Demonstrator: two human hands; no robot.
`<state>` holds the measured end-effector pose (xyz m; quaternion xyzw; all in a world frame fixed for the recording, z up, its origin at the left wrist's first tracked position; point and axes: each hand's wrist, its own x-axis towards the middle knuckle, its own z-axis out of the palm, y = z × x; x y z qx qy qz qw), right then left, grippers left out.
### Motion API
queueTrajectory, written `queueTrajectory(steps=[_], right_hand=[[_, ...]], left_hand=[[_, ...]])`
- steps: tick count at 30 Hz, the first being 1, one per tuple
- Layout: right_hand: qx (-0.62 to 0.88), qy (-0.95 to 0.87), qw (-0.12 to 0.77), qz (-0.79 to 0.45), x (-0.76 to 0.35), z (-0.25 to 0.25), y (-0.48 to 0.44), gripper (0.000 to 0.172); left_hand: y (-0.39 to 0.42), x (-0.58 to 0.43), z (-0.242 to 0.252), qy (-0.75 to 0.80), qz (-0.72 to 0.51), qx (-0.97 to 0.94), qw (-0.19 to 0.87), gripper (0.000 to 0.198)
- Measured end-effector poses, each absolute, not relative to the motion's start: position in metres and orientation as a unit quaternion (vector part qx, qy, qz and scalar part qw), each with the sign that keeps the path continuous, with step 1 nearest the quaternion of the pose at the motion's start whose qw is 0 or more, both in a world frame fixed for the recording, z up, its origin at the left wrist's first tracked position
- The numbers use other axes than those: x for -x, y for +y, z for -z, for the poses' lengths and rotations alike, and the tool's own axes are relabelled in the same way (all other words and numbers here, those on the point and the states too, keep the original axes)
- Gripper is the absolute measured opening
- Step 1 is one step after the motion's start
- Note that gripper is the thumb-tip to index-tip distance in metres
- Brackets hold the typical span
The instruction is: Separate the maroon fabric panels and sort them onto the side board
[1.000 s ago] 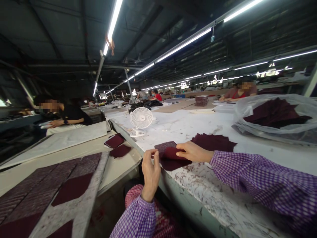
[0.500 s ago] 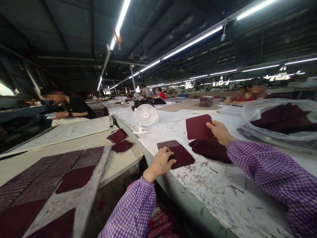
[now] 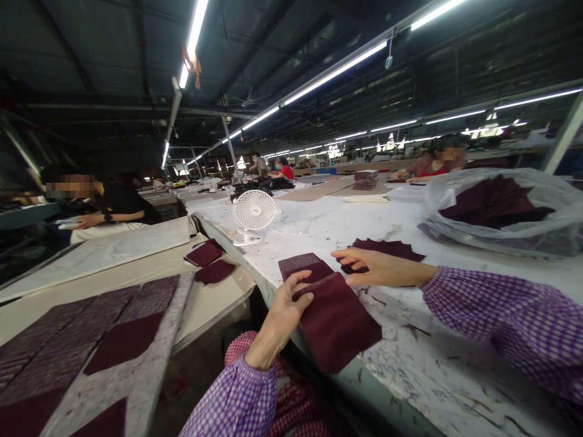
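My left hand [image 3: 283, 312] pinches a maroon fabric piece [image 3: 339, 321] by its upper left edge, thumb on top. The piece is tilted and hangs partly over the table's front edge. Behind it, another maroon piece with a speckled grey-brown strip [image 3: 298, 263] lies on the white table, partly covered by my left fingers. My right hand [image 3: 376, 267] is stretched out flat above the table, fingers apart, close to the upper edge of the held piece and with nothing in it. A fanned pile of maroon pieces [image 3: 398, 247] lies just beyond my right hand, partly hidden by it.
A white fan [image 3: 254, 211] stands on the white table [image 3: 319, 221]. At right is a clear plastic bag [image 3: 492, 240] of maroon pieces. More maroon pieces [image 3: 125, 343] lie on the lower left table. Co-workers sit at left and far right.
The upper maroon piece has passed from my right hand to my left and come lower, towards me. My right hand has let go and opened. The view has turned slightly right.
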<state>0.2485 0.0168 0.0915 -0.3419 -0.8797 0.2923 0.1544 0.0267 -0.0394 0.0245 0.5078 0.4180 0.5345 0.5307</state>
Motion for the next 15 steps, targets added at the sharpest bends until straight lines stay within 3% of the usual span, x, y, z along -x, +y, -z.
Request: queueTrajectory(steps=[5, 10, 15], right_hand=[[0.331, -0.808, 0.136, -0.468, -0.254, -0.085, 0.015, 0.070], [0.356, -0.737, 0.144, -0.556, -0.257, -0.089, 0.014, 0.057], [0.374, -0.735, 0.099, -0.558, -0.262, -0.082, 0.024, 0.062]], left_hand=[[-0.057, -0.027, -0.035, 0.368, -0.525, -0.478, 0.600, 0.050], [-0.050, -0.024, -0.044, 0.375, -0.484, -0.466, 0.638, 0.050], [-0.023, -0.027, -0.046, 0.432, -0.398, -0.592, 0.551, 0.050]])
